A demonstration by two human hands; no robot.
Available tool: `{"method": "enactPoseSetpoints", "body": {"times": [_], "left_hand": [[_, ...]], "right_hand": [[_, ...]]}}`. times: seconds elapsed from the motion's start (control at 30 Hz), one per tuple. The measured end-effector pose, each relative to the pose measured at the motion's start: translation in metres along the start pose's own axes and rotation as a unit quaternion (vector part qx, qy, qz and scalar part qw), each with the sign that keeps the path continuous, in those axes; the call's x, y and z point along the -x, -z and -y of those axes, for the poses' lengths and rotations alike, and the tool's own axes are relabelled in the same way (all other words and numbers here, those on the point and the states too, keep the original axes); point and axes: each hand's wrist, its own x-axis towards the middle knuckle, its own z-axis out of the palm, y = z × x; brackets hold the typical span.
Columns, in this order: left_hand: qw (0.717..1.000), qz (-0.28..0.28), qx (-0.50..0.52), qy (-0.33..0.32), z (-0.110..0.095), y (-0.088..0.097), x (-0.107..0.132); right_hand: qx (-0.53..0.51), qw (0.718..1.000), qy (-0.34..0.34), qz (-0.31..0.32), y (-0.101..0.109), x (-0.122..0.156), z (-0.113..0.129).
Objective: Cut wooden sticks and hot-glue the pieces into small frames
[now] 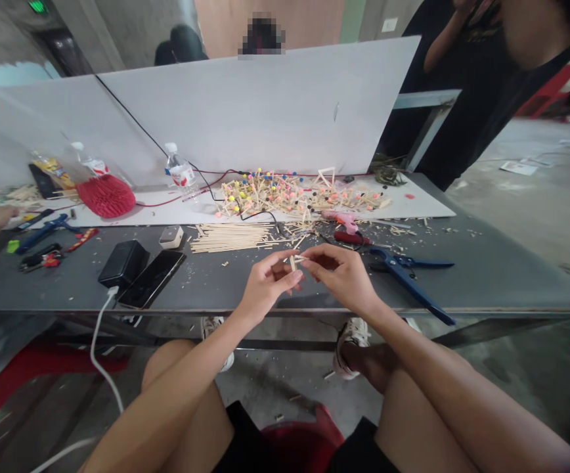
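Observation:
My left hand (pixel 268 281) and my right hand (pixel 340 272) meet above the front edge of the grey table (pixel 486 276). Both pinch a small piece made of short wooden sticks (pixel 293 261) between thumb and fingertips. Just behind them lies a bundle of loose wooden sticks (pixel 230 238). Farther back a pile of stick pieces with coloured beads (pixel 295 194) rests on a white sheet. A pink glue gun (pixel 341 220) lies behind my right hand.
Blue cutters (pixel 408 272) lie to the right of my hands. A phone (pixel 152 278) and a black power bank (pixel 123 261) with a white cable sit at left. A water bottle (pixel 180 174), a red object (pixel 106 195) and tools are farther left. A person in black stands behind at right.

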Motion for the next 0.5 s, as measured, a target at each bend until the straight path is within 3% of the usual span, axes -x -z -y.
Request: {"method": "enactPoseSetpoints", "body": {"times": [0.5], "left_hand": [[1.0, 0.0, 0.003, 0.01, 0.0017, 0.0008, -0.0007]], "right_hand": [[-0.023, 1.0, -0.015, 0.006, 0.0006, 0.0005, 0.0001]]}}
